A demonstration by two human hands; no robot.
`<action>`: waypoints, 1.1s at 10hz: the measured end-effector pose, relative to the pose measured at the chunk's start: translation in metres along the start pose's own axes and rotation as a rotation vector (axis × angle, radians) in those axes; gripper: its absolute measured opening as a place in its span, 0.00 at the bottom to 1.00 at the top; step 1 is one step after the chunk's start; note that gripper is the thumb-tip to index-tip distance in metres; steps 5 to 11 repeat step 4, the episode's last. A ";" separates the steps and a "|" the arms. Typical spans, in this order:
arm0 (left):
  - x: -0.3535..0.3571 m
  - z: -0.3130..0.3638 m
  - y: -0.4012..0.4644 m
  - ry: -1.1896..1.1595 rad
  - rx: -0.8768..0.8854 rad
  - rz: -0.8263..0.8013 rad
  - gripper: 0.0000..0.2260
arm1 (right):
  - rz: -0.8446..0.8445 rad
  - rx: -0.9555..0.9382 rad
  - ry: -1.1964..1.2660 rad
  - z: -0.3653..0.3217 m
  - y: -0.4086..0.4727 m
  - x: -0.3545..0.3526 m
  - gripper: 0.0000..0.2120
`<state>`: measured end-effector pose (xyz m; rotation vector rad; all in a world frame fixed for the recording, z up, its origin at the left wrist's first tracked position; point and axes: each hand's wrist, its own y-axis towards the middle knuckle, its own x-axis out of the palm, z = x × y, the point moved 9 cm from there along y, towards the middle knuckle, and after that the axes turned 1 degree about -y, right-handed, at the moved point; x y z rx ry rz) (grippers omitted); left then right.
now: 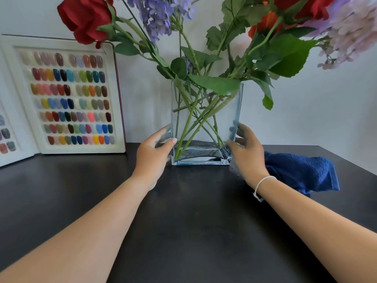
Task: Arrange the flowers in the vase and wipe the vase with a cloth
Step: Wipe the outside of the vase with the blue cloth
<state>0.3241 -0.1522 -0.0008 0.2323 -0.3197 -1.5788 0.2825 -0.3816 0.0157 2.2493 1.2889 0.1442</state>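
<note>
A clear rectangular glass vase (206, 123) stands upright on the dark table (183, 221), near its far edge. Several flower stems cross inside it. Red roses (85, 19), purple blooms (161, 15) and pale lilac blooms (350, 31) spread above the rim with green leaves. My left hand (153, 154) grips the vase's lower left side, thumb on the front face. My right hand (246, 152) grips the lower right side; its fingers look blurred. A dark blue cloth (304, 172) lies crumpled on the table just right of my right wrist, and neither hand touches it.
An open display book of coloured nail samples (71, 99) leans against the white wall at the back left, close to the vase. The table's right edge slants away behind the cloth.
</note>
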 end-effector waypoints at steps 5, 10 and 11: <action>-0.002 -0.001 0.000 0.033 0.026 0.017 0.19 | -0.028 -0.030 -0.073 -0.009 -0.005 -0.001 0.25; -0.002 -0.001 0.000 0.033 0.026 0.017 0.19 | -0.028 -0.030 -0.073 -0.009 -0.005 -0.001 0.25; -0.002 -0.001 0.000 0.033 0.026 0.017 0.19 | -0.028 -0.030 -0.073 -0.009 -0.005 -0.001 0.25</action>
